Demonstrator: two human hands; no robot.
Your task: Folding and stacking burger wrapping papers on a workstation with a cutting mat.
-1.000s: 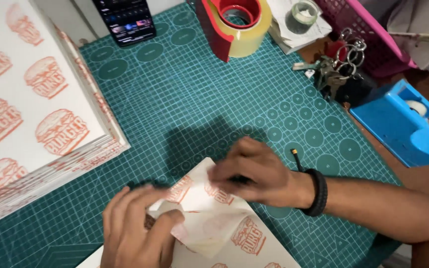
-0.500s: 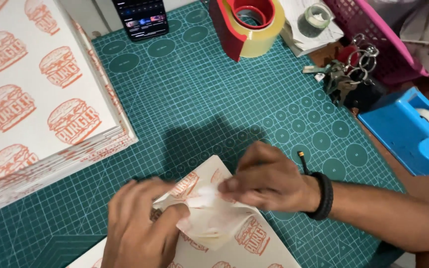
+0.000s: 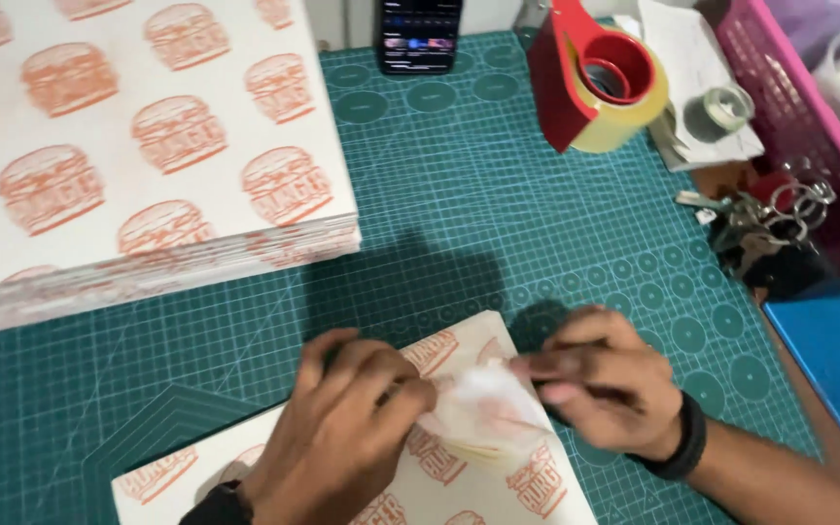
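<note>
While the left hand (image 3: 342,428) pins the sheet (image 3: 459,476) flat near the mat's (image 3: 459,204) front edge, right hand (image 3: 605,384) fingers pinch its folded flap (image 3: 483,413), apparently creasing it.

Green gridded cutting mat (image 3: 498,194) covers table; even indoor light

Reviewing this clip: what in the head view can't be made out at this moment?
- Folded paper between left hand and right hand: motion-blurred, fingers cover the fold.
- Printed sheet: cut off by bottom edge.
- Blue box: cut off at right edge.
- Phone: top cropped, screen too small.
- Paper stack: runs past left and top edges.
</note>
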